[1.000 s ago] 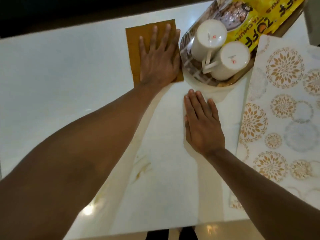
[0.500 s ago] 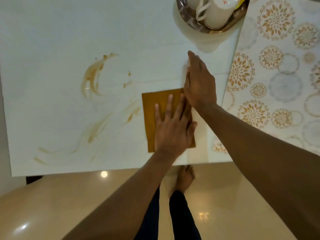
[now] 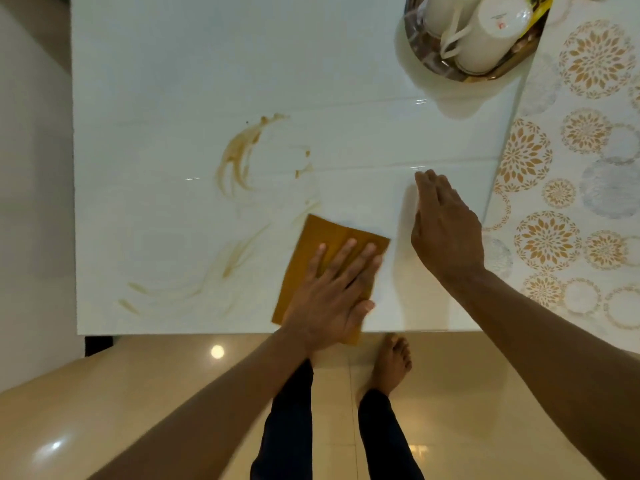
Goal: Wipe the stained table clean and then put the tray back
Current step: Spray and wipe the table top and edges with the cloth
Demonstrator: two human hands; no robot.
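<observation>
Fingers of the left hand point(image 3: 329, 299) are spread flat on top of the mustard-brown cloth point(image 3: 332, 244), pressing it onto the white table point(image 3: 173, 81) right at the near edge — one corner of the cloth even hangs a bit past it. Nothing is pinched or gripped, just a flat palm with straight fingers. The right hand point(image 3: 445, 230) is just to the right of the cloth, fingers straight and close together, holding nothing; it looks like it's touching or hovering just over the tabletop, can't really tell which. Brown stains point(image 3: 239, 161) are smeared over the table to the left of the cloth — a curved blotch further up and thinner streaks trailing down toward the near left corner. The tray point(image 3: 433, 64) sits at the far right of the table, cut off by the top of the frame, with two white mugs point(image 3: 485, 32) lying in it and one yellow packet point(image 3: 535, 12) poking out behind them. Its right side sits against one patterned mat point(image 3: 571, 150) with gold and grey flower circles that covers the right part of the table. Two bare feet point(image 3: 391, 362) on the shiny tile floor point(image 3: 138, 410) below.
</observation>
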